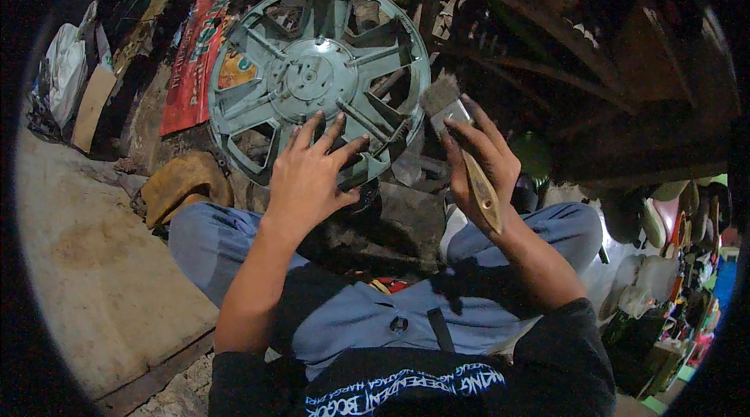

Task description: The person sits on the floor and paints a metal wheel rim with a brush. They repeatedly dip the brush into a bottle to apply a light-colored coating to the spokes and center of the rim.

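Observation:
A round grey-green plastic wheel cover (310, 77) with wide spokes and a raised hub stands before me, its ribbed side toward me. My left hand (314, 171) rests on its lower part, fingers spread over the spokes below the hub. In my right hand (488, 159) is a flat paintbrush (482, 190) with a wooden handle, a metal band and dark greyish bristles. The bristles point up and left, close to the cover's right rim; whether they touch it I cannot tell.
A red printed sack (194, 65) lies behind the cover's left side. A yellowish-brown lump (185, 185) sits by my left knee, with a pale board (101, 261) farther left. Dark wooden beams (539, 77) cross at right. Assorted goods (680, 284) crowd the lower right.

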Motion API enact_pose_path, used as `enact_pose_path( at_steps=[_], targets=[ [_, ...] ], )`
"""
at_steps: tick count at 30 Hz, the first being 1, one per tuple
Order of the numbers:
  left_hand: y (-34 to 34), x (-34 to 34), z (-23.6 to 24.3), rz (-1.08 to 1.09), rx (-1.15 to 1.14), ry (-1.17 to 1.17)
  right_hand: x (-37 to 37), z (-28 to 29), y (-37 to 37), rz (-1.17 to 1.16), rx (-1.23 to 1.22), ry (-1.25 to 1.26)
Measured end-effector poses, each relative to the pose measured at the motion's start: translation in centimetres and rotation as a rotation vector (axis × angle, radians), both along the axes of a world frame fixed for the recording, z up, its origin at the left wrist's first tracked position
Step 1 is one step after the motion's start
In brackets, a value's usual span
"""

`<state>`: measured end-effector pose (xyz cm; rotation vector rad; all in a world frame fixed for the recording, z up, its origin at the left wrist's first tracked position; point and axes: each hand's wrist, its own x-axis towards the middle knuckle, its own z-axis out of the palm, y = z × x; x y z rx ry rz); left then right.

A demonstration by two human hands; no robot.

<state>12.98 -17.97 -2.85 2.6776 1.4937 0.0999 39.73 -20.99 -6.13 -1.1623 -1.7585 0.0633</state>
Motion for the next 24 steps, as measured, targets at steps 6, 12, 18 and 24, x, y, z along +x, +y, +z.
enact_pose_path(
  at_steps=[6,12,18,24],
  targets=[
    [0.2,0.6,0.0,0.017,-0.003,0.006,-0.7,-0.8,-1.0,0.008,-0.155,0.080],
    [0.1,0.3,-0.4,0.009,0.021,0.006,0.7,-2.7,-2.2,0.064,-0.089,-0.037],
    [-0.4,1.1,0.6,0.056,0.019,0.007,-1.5,-1.2,0.4,-0.185,-0.056,0.213],
    [0.4,1.8,-0.2,0.019,0.059,0.042,-2.9,-3.9,-1.5,-0.151,-0.044,0.231]
  ],
)
